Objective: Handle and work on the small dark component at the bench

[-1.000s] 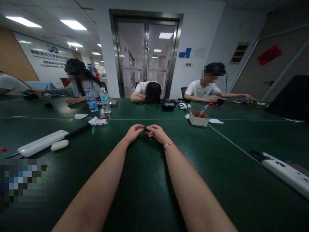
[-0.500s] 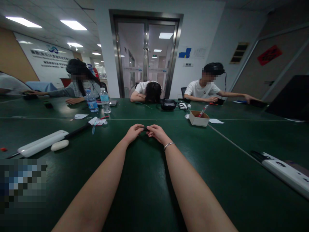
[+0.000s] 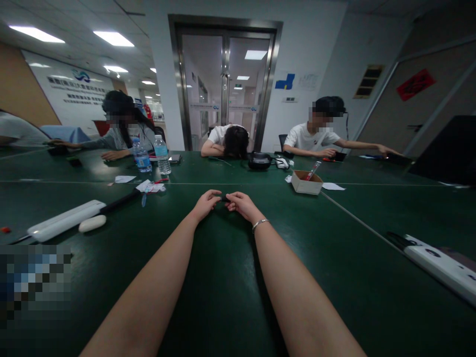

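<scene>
Both my arms reach forward over the dark green table (image 3: pixel 223 277). Between my fingertips is a small black object (image 3: pixel 224 199), mostly covered and too small to name. My right hand (image 3: pixel 241 204), with a silver bracelet (image 3: pixel 260 225) at its wrist, pinches this object between thumb and fingers. At its other end, my left hand (image 3: pixel 207 204) has its thumb and curled fingers closed in around it. How firmly the left fingertips press on it is hard to make out.
Ahead right stands a small open box (image 3: pixel 307 184); a black headset (image 3: pixel 259 160) lies beyond my hands. Water bottles (image 3: pixel 161 156), paper scraps (image 3: pixel 150 186) and a long white device (image 3: pixel 67 220) are leftward. A white power strip (image 3: pixel 442 265) lies right. Several people sit across the table.
My left fingertips have shifted very slightly about the small black object. My right hand keeps its place. At the far left, a person's hand has moved a little.
</scene>
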